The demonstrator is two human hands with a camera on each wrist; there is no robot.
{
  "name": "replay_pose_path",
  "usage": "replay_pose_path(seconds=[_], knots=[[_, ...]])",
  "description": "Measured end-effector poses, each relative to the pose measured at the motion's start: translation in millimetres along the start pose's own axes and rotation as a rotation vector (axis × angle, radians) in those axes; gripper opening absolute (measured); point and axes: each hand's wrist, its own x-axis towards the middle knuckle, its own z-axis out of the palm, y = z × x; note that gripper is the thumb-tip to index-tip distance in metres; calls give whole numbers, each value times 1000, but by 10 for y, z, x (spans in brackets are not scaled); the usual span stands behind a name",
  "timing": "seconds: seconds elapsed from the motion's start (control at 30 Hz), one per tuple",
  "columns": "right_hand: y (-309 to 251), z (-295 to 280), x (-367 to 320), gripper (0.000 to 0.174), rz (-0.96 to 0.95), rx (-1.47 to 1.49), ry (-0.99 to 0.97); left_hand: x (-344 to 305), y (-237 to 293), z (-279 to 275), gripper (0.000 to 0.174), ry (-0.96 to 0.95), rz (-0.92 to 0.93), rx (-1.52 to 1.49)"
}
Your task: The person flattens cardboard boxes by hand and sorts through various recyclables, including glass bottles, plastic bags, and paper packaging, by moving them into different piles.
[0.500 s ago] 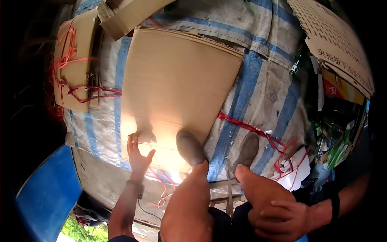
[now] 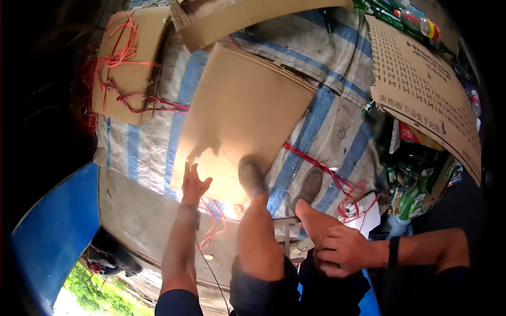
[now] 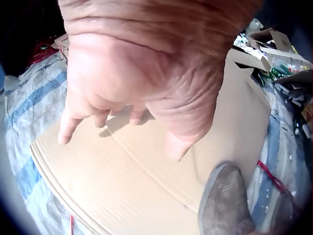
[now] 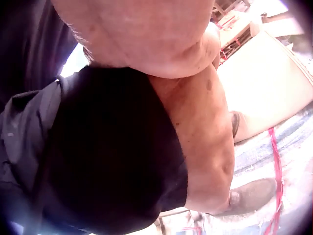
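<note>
A stack of flattened cardboard lies on a blue-and-white striped sheet, its near edge toward the person. Over that near end hovers my left hand, fingers spread and thumb out to the side, holding nothing. Its shadow falls on the cardboard beyond the fingertips. In the left wrist view the palm hangs above the cardboard's creased surface. My right hand rests on the right knee, its fingers bent loosely over it. A shoe presses on the cardboard's right side.
Red plastic twine runs out from both sides beneath the cardboard. A tied cardboard bundle stands at the left, and a printed cardboard sheet leans at the right near green bottles. The other shoe rests on the striped sheet.
My left hand has risen, its shadow now farther from the fingers. The head view has swung, so the scene sits differently; my right hand stays on the knee.
</note>
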Motion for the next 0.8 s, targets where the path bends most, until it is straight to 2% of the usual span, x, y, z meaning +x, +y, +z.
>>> replay_pose_path(seconds=[0.07,0.2,0.27,0.33,0.4,0.53,0.67,0.73,0.8], knots=[[-61,1,3,18,-5,-16,36,-116,19,-37,81,-3,5,-5],[-186,82,-98,14,105,-61,20,-622,337,-318,77,-50,44,-117],[-271,140,-148,15,214,-109,51,-1140,538,-556,75,-134,-56,-173],[-322,167,-161,16,235,-116,31,-1515,388,-446,70,-87,-5,-180],[-362,138,-125,11,280,-153,-4,-1913,428,-600,67,-99,-13,-286],[-498,233,-133,19,378,-266,-51,-2738,338,-717,64,-30,-6,-307],[-750,231,-79,23,456,-424,-184,-3272,309,-1205,67,-250,-184,-417],[-1079,-15,61,21,564,-448,58,-3476,267,-1394,66,-271,-213,-399],[-1329,-355,258,28,581,-474,87,-3662,55,-1402,59,-136,-99,-384]])
